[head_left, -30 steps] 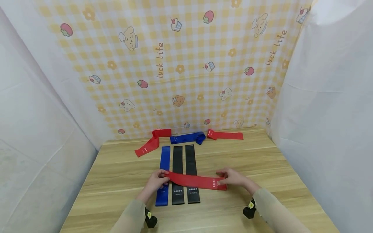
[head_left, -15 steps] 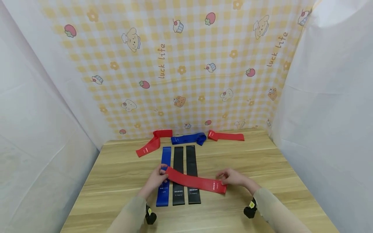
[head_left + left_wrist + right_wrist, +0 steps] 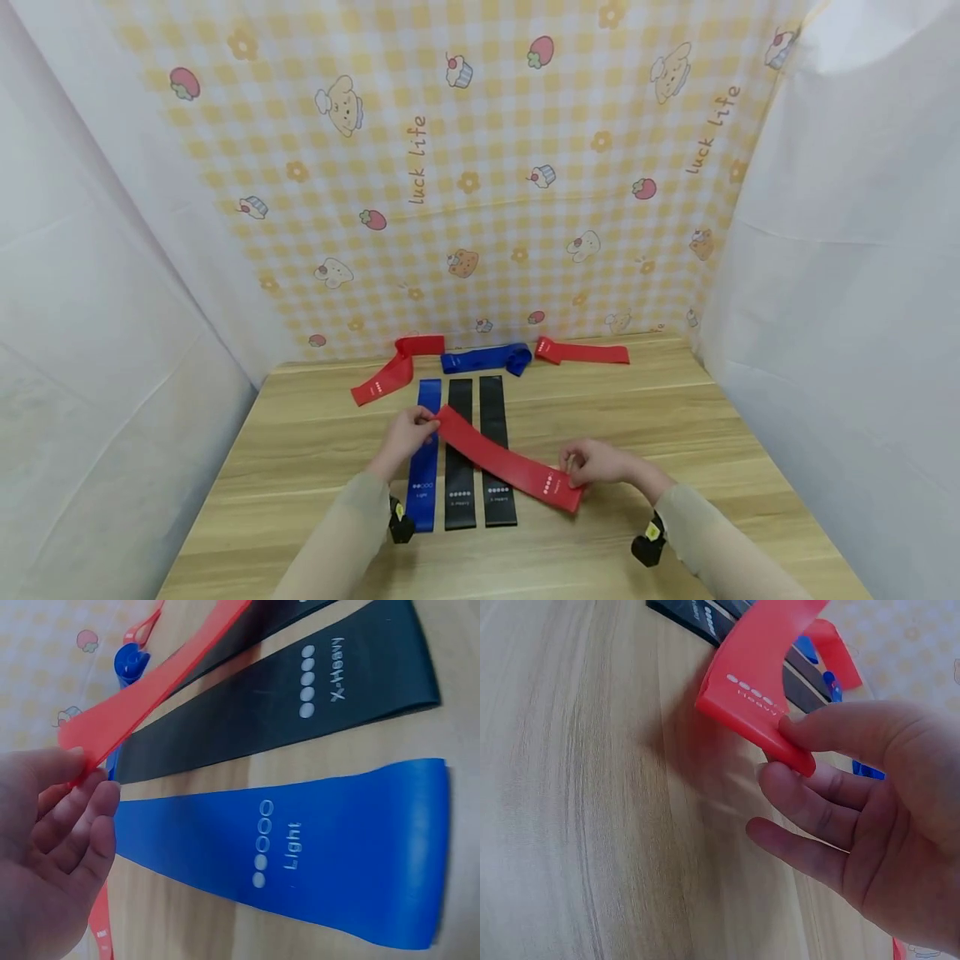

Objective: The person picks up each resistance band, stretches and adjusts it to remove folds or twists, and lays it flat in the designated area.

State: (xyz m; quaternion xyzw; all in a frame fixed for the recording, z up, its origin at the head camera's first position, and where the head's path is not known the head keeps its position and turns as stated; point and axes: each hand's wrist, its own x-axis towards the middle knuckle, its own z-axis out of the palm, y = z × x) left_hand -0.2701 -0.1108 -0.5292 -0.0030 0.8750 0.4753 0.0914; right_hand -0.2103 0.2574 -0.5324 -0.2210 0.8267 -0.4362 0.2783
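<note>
A red resistance band [image 3: 498,458], marked Heavy, stretches at a slant between both hands above the table. My left hand [image 3: 406,437] pinches its far left end between thumb and fingers; my right hand [image 3: 600,463] pinches the near right end by the printed label. Below the red band lie two black bands, the left one [image 3: 459,483] and the right one [image 3: 497,492], flat and side by side. Left of them, a blue band [image 3: 322,847] marked Light lies partly under my left hand and wrist. The red band covers the middle of both black bands.
Along the back of the wooden table [image 3: 315,467] lie a twisted red band [image 3: 390,375], a curled blue band [image 3: 480,359] and another red band [image 3: 588,352]. A checked cloth [image 3: 480,167] hangs behind, with white sheets at both sides.
My left hand has moved away from me and raised the left end of the red band, so it now slants more steeply. My right hand stays nearly in place, with its end slightly nearer.
</note>
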